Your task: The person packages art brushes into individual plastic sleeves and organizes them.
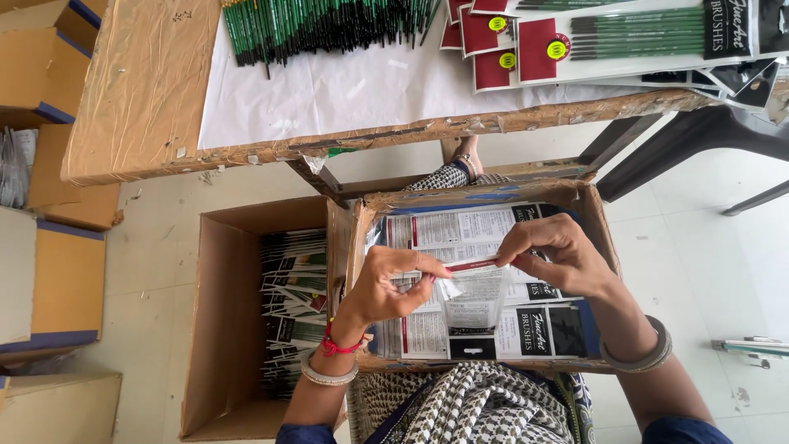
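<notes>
2 hands meet over an open cardboard box (pixel 593 215) that sits on the person's lap, seen from above. The left hand (pixel 386 288) and the right hand (pixel 555 251) pinch a clear plastic pouch (pixel 475 288) between them, fingers closed on its top edge, where a dark red strip runs across. The pouch hangs just above the middle of the box.

Flat printed cards (pixel 460 226) line the box below the pouch: white panels with small dense print toward the far wall, black label blocks toward the near wall and right corner. The left wrist wears a red thread and a silver bangle; the right wrist wears a wide silver bangle.

Touching the box's left wall stands a second, larger cardboard box (pixel 222 329) on the floor, with a stack of similar black-and-white printed packs (pixel 292 288) piled against its right wall.

Beyond both, a worn tabletop (pixel 140 99) covered partly in white paper carries a heap of green-handled brushes (pixel 320 25) at its far edge. At its far right corner lie finished packs (pixel 625 37) with dark red cards, round yellow stickers and black labels.

More closed cardboard boxes (pixel 49 279) stand at the left on the floor.
</notes>
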